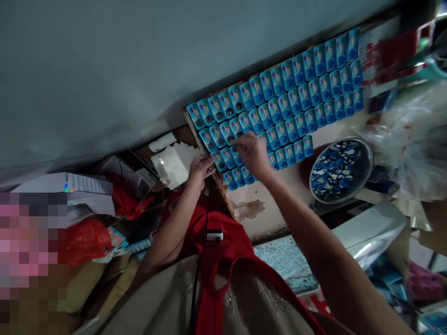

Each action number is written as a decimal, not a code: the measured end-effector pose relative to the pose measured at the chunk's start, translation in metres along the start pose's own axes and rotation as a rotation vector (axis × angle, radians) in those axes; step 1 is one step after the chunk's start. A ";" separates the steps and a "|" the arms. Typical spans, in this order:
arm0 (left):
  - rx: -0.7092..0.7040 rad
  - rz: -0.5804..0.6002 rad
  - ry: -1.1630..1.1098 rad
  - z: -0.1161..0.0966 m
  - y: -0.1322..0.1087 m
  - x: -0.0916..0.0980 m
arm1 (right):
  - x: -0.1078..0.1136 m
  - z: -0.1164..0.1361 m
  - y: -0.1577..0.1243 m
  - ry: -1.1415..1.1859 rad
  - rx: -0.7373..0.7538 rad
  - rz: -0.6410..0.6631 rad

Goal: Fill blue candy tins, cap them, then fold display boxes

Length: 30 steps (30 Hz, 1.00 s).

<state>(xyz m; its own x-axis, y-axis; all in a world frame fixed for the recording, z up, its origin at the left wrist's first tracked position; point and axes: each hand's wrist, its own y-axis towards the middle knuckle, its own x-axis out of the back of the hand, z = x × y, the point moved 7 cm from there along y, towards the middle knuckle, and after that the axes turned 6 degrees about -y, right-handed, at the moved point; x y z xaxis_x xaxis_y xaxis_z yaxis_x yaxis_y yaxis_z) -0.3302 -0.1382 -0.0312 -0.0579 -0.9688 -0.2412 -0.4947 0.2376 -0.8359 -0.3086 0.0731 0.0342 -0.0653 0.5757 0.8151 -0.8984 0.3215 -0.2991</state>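
Several rows of small blue cards [279, 90] lie side by side on a pale board [279, 204] against the wall. My left hand [199, 170] rests at the board's left edge, fingers curled, touching the lower left cards. My right hand [253, 153] lies over the lower rows, fingers bent down onto a card. What its fingertips hold, if anything, is hidden. A round metal bowl [340, 170] full of small blue and white pieces stands to the right of my right hand.
A red apron [223, 260] with a white clip hangs below my arms. Papers, white boxes [87, 186] and a red bag [87, 239] are piled at the left. Clear plastic bags [412, 139] and red packaging [398, 56] crowd the right.
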 end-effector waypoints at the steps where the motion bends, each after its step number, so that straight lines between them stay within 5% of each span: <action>1: -0.002 0.005 0.022 -0.001 0.000 -0.003 | -0.012 0.011 -0.016 0.018 -0.004 0.070; 5: 0.030 -0.047 0.108 -0.004 0.010 -0.005 | -0.047 0.037 -0.046 -0.084 -0.125 0.194; 14: 0.146 0.035 0.163 -0.009 0.039 -0.007 | -0.054 0.039 -0.014 -0.189 -0.283 0.356; 19: 0.091 0.027 0.305 -0.024 0.037 -0.022 | -0.047 0.037 -0.003 -0.095 -0.289 0.279; 24: -0.177 -0.118 0.537 -0.060 -0.005 -0.042 | -0.012 0.042 -0.010 0.099 -0.257 0.119; 27: -0.575 -0.105 0.659 -0.072 -0.047 -0.085 | 0.019 -0.003 -0.055 0.217 -0.250 0.010; 30: -0.614 0.170 0.736 -0.015 -0.070 -0.176 | 0.061 -0.116 -0.136 0.244 -0.472 -0.242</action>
<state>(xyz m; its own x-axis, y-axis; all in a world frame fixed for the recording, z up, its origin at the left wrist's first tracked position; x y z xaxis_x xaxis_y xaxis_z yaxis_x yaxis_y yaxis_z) -0.2985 0.0144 0.0768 -0.5950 -0.7763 0.2081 -0.7835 0.5026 -0.3653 -0.1403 0.1523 0.0669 0.2699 0.5823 0.7669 -0.5810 0.7336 -0.3525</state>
